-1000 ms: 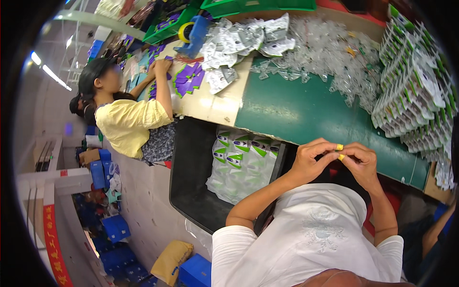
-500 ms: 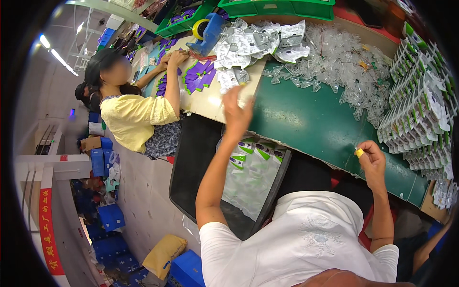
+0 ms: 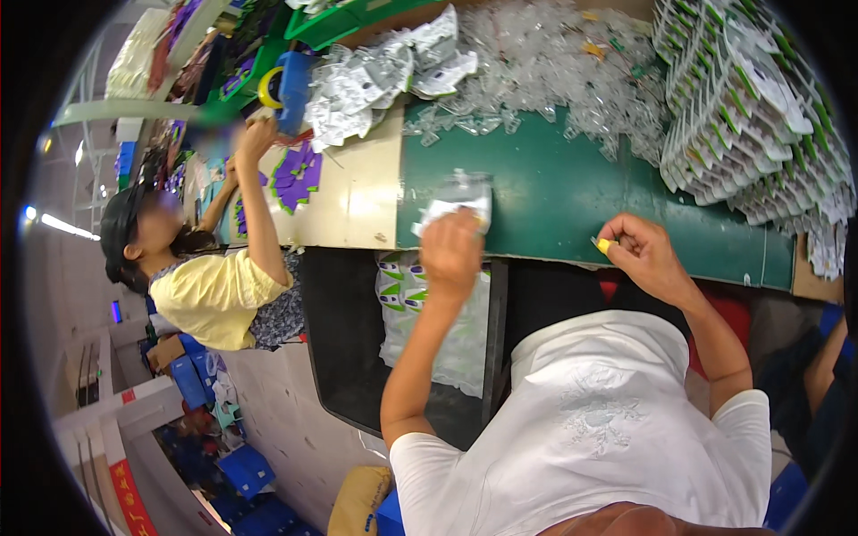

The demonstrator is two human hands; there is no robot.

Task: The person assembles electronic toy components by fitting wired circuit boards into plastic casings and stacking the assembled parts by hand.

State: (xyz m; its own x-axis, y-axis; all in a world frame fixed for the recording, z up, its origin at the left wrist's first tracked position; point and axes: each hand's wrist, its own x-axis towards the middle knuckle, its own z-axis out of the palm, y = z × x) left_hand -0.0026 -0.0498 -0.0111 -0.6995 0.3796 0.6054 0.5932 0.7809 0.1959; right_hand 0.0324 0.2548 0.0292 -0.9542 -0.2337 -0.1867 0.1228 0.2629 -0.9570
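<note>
My left hand [image 3: 452, 259], smeared by motion, is closed on a white and grey plastic part [image 3: 460, 191] above the near edge of the green tabletop [image 3: 545, 183]. To its right, my right hand [image 3: 651, 261] is closed, pinching a small yellow piece with a short greyish tip [image 3: 606, 245] between thumb and fingers. What exactly the yellow piece is I cannot make out. A heap of similar white and grey plastic parts [image 3: 362, 85] lies beyond my left hand, on the cream board [image 3: 357, 188].
Clear plastic pieces [image 3: 545, 62] are heaped at the back. Stacked white and green parts [image 3: 742, 107] rise at the right. Below the table edge, a black bin [image 3: 344, 357] holds bagged parts. A co-worker in yellow [image 3: 210, 299] works at the left, beside purple and green pieces [image 3: 295, 179].
My left hand has come back from the white heap with a plastic part over the green tabletop. The right hand still holds the yellow piece. The head view has shifted.
</note>
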